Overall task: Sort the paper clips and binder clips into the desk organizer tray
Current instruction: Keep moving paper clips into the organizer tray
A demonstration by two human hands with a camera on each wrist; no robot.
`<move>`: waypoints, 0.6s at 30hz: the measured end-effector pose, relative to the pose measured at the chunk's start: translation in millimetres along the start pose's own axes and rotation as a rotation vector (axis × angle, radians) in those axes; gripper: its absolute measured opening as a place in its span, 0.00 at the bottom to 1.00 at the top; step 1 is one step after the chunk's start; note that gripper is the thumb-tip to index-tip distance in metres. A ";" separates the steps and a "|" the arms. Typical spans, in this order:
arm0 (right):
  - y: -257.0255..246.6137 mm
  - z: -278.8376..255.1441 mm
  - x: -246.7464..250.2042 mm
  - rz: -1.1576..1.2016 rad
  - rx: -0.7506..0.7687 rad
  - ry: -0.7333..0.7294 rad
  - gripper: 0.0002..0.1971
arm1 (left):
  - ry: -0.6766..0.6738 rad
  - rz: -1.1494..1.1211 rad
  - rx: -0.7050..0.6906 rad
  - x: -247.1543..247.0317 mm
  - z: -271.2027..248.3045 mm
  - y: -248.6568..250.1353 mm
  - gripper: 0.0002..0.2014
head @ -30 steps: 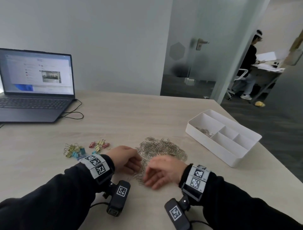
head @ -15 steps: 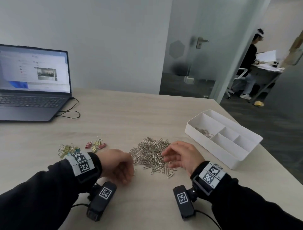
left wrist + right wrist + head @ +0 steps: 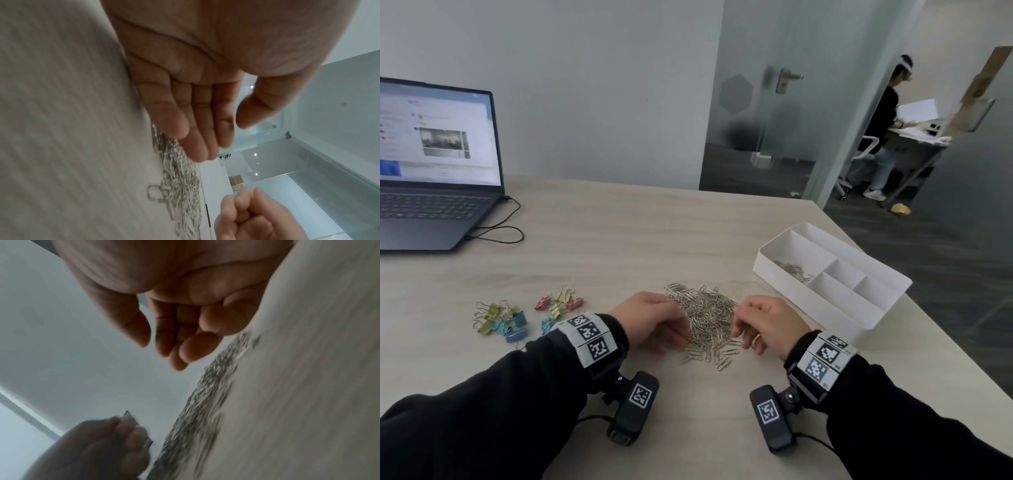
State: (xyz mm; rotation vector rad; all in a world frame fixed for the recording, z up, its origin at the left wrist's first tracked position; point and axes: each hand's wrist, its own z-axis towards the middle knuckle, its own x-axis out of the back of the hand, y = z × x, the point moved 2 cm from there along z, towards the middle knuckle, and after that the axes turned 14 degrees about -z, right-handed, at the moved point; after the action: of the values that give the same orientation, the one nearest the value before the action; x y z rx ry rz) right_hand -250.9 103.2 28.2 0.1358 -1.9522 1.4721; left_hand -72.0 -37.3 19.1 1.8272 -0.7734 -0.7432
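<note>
A heap of silver paper clips [image 3: 705,317] lies on the pale wooden table, between my two hands. My left hand [image 3: 654,322] rests at the heap's left edge, fingers fairly straight, palm empty [image 3: 226,138]. On the heap's right side my right hand [image 3: 760,325] has loosely bent fingers with nothing in them [image 3: 162,352]. The heap also shows in the wrist views [image 3: 176,178] [image 3: 205,402]. Coloured binder clips [image 3: 500,320] [image 3: 558,305] lie to the left of my left wrist. The white organizer tray [image 3: 808,301] stands at the right, with a few paper clips [image 3: 792,269] in its large left compartment.
An open laptop [image 3: 431,171] with a looped cable [image 3: 500,233] sits at the far left. The table's right edge runs just behind the tray. Beyond a glass door a person [image 3: 883,130] sits at another desk.
Both hands were close together over the heap's near edge, then drew apart. Now they flank the heap left and right, the left hand having come back up to its edge.
</note>
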 end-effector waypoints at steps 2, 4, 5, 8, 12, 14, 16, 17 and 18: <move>3.8 0.2 11.7 -0.163 -0.042 0.092 0.10 | 0.091 0.049 -0.131 9.2 -2.8 3.6 0.12; 9.5 1.4 21.5 -0.297 -0.116 0.082 0.15 | 0.214 0.257 -0.224 22.4 -5.2 9.6 0.09; 11.3 2.1 24.0 -0.360 -0.154 0.039 0.25 | 0.270 0.407 -0.243 29.4 -6.2 14.4 0.06; 11.8 6.8 24.6 -0.562 -0.219 -0.094 0.52 | 0.281 0.814 -0.126 44.8 -2.9 23.7 0.24; 0.2 9.8 9.9 -0.676 -0.154 -0.208 0.61 | 0.217 1.084 0.090 44.6 3.7 19.4 0.55; -4.9 13.6 0.8 -0.700 -0.128 -0.243 0.61 | 0.164 1.123 0.097 32.3 5.1 17.5 0.58; -9.9 18.6 -6.2 -0.731 -0.106 -0.249 0.59 | 0.135 1.143 0.074 17.1 7.4 18.2 0.55; -12.2 21.5 -8.8 -0.747 -0.092 -0.242 0.56 | 0.125 1.157 0.058 9.2 8.9 18.4 0.52; -13.8 24.4 -10.9 -0.761 -0.078 -0.234 0.53 | 0.114 1.164 0.043 2.1 11.1 18.2 0.49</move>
State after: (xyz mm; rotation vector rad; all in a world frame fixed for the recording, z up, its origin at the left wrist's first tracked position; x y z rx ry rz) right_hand -247.2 73.4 30.0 0.9371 -1.8178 0.8962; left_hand -82.5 -50.7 32.0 1.1195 -1.5404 0.1418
